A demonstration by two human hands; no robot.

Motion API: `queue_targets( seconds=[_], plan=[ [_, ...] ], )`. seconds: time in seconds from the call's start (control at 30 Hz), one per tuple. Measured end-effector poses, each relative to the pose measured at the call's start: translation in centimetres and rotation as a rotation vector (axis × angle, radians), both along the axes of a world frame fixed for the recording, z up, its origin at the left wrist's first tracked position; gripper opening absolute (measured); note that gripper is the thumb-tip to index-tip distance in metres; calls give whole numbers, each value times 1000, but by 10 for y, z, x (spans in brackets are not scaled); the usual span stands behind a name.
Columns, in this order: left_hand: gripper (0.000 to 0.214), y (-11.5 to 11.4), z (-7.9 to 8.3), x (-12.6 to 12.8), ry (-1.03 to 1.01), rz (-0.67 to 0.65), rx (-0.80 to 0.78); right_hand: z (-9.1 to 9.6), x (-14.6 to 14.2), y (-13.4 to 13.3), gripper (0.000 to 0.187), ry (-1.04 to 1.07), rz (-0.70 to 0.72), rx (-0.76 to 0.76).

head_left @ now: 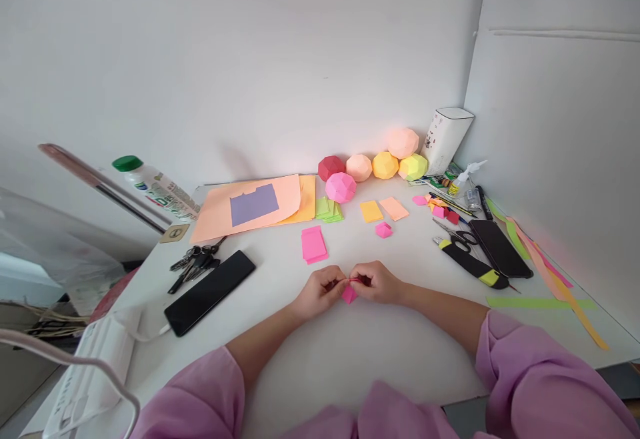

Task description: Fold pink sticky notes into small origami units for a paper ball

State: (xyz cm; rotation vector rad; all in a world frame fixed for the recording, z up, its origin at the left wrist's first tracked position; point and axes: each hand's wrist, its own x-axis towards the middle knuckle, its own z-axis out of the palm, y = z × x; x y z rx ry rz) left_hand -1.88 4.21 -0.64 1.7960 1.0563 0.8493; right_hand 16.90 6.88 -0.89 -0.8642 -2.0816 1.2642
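Observation:
Between my two hands, low over the front middle of the white table (300, 352), is a small pink piece of paper (349, 294). My left hand (323, 290) pinches its left side with thumb and forefinger, and my right hand (375, 283) pinches the right side. The fingertips nearly meet at its top edge, where a fold shows; the fingers hide part of it. Just beyond my left hand lies a stack of pink paper pieces (314, 245). A small folded pink paper unit (383, 229) sits past my right hand.
Faceted paper balls (341, 187) line the wall. Orange (371, 211), peach (395, 209) and green (329, 209) papers lie before them. Scissors (460, 235), a cutter (473, 263) and paper strips (540, 303) are at right; keys (197, 263) and a black phone (210, 293) at left.

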Motion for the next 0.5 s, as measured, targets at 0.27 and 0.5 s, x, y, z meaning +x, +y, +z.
queue_targets(
  seconds=[0.27,0.5],
  plan=[
    [47,1,-6,1,17,58,26,8,2,0,14,37,-11,-103],
    [48,2,-7,-1,-35,124,-5,6,3,2,13,41,-24,-101]
  ],
)
